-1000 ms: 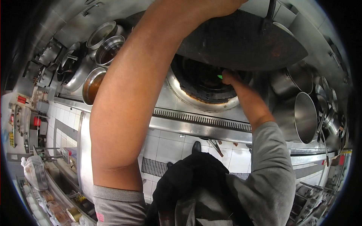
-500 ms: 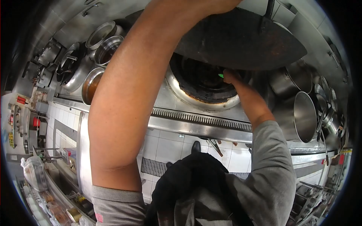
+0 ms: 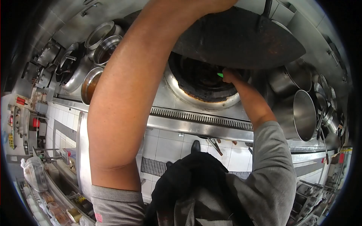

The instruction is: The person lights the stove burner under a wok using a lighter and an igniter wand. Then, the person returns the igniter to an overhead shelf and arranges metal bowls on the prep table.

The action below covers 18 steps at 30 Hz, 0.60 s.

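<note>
A large dark wok [image 3: 241, 41] is tilted up over the round burner opening [image 3: 203, 98], its underside facing me. My left hand [image 3: 224, 4] is at the wok's upper rim, cut by the top edge of the view; its fingers are hidden. Below the wok, my right hand [image 3: 229, 76] is closed on a small bright green object [image 3: 220, 75] over the blackened burner well. What the green object is, and whether it extends into the dark, I cannot tell.
Metal pots [image 3: 304, 116] and ladles stand to the right of the burner. On the left are steel bowls, one holding brown liquid [image 3: 90, 88]. A slotted drain [image 3: 200, 118] runs along the stove's front edge. Shelves with containers stand far left.
The wok and my left hand have shifted slightly left in the view. My right hand stays over the burner with the green object.
</note>
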Each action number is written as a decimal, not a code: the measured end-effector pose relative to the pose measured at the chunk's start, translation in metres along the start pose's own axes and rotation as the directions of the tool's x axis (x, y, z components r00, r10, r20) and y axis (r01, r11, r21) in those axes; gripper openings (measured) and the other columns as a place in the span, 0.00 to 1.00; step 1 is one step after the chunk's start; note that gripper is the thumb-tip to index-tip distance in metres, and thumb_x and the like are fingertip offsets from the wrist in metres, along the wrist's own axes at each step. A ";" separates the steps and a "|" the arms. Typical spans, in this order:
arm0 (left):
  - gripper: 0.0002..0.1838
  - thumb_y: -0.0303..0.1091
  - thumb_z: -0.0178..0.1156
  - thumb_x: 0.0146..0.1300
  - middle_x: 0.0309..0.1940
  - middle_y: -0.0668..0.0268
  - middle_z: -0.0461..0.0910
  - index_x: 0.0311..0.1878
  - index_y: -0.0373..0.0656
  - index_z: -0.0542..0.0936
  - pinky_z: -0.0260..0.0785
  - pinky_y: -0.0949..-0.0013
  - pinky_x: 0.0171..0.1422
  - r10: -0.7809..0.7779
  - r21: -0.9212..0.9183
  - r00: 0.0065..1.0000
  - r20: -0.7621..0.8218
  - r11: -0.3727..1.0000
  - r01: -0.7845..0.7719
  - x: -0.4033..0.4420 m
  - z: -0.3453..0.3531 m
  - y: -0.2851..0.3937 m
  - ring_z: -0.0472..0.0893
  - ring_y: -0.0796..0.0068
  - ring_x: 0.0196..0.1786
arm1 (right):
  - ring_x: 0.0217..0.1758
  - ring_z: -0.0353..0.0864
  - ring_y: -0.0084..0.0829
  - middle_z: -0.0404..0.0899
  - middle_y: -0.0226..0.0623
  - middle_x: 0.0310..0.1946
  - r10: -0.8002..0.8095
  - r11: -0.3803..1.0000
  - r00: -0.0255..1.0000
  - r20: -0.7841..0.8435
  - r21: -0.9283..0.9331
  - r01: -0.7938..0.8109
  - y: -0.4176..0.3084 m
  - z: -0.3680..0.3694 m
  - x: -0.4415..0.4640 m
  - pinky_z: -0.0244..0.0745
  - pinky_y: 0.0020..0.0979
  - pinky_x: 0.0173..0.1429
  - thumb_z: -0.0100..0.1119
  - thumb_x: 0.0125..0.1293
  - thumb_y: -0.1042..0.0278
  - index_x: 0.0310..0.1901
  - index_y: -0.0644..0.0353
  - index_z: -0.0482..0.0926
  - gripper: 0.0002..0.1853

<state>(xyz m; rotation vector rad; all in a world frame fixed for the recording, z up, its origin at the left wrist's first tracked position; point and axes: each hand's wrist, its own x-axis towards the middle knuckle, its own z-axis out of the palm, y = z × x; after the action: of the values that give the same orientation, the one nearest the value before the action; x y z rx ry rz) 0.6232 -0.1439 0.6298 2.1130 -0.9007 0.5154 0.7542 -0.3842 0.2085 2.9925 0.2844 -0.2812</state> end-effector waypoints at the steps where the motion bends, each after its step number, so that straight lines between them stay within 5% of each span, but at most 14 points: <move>1: 0.19 0.44 0.60 0.71 0.33 0.51 0.85 0.45 0.34 0.85 0.73 0.59 0.48 0.123 -0.019 0.992 -0.036 0.992 -0.124 -0.006 -0.001 -0.008 0.83 0.63 0.38 | 0.52 0.83 0.50 0.85 0.53 0.43 0.002 1.000 1.000 -0.006 0.012 -0.002 -0.001 0.002 -0.001 0.74 0.46 0.62 0.66 0.49 0.65 0.42 0.63 0.86 0.17; 3: 0.19 0.43 0.60 0.70 0.34 0.50 0.86 0.45 0.34 0.85 0.74 0.59 0.49 0.239 -0.078 0.971 -0.026 0.968 -0.240 -0.007 -0.006 -0.019 0.84 0.62 0.39 | 0.52 0.83 0.50 0.85 0.53 0.44 0.004 0.999 1.000 -0.007 0.032 -0.004 -0.003 0.004 0.001 0.74 0.46 0.62 0.66 0.50 0.66 0.42 0.64 0.86 0.17; 6: 0.19 0.43 0.60 0.70 0.35 0.49 0.86 0.45 0.34 0.85 0.74 0.58 0.50 0.037 -0.048 0.996 0.081 0.998 -0.033 -0.001 -0.015 0.003 0.84 0.61 0.40 | 0.53 0.83 0.50 0.84 0.53 0.45 0.004 0.999 1.000 0.010 0.047 -0.004 -0.003 0.014 0.008 0.75 0.46 0.61 0.66 0.50 0.67 0.43 0.64 0.85 0.17; 8: 0.19 0.43 0.60 0.70 0.35 0.49 0.86 0.45 0.34 0.85 0.74 0.58 0.50 0.039 -0.045 0.997 0.065 0.998 -0.036 0.000 -0.013 0.001 0.84 0.60 0.40 | 0.54 0.82 0.50 0.84 0.53 0.45 -0.001 0.999 1.000 0.027 0.042 0.000 -0.007 0.008 0.006 0.76 0.45 0.60 0.65 0.50 0.68 0.43 0.65 0.85 0.17; 11: 0.19 0.43 0.60 0.70 0.33 0.50 0.85 0.45 0.34 0.85 0.74 0.58 0.49 0.236 -0.119 0.971 -0.024 0.964 -0.237 0.003 -0.006 -0.022 0.84 0.61 0.39 | 0.54 0.82 0.50 0.84 0.53 0.45 0.001 0.998 1.000 0.008 0.062 -0.001 -0.014 -0.009 -0.008 0.77 0.45 0.59 0.65 0.51 0.68 0.42 0.65 0.85 0.16; 18: 0.18 0.43 0.60 0.70 0.33 0.50 0.85 0.45 0.34 0.85 0.74 0.58 0.49 0.041 -0.064 0.997 0.059 0.997 -0.037 0.001 -0.012 -0.001 0.84 0.62 0.38 | 0.52 0.83 0.50 0.84 0.54 0.45 -0.018 1.000 0.996 0.087 -0.002 0.018 -0.009 -0.001 0.008 0.78 0.45 0.58 0.65 0.52 0.67 0.42 0.66 0.85 0.16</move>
<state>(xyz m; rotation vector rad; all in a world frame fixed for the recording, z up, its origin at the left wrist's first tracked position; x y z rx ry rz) 0.6245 -0.1349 0.6372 2.0676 -0.9815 0.4395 0.7602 -0.3743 0.2067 2.9658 0.3024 -0.4116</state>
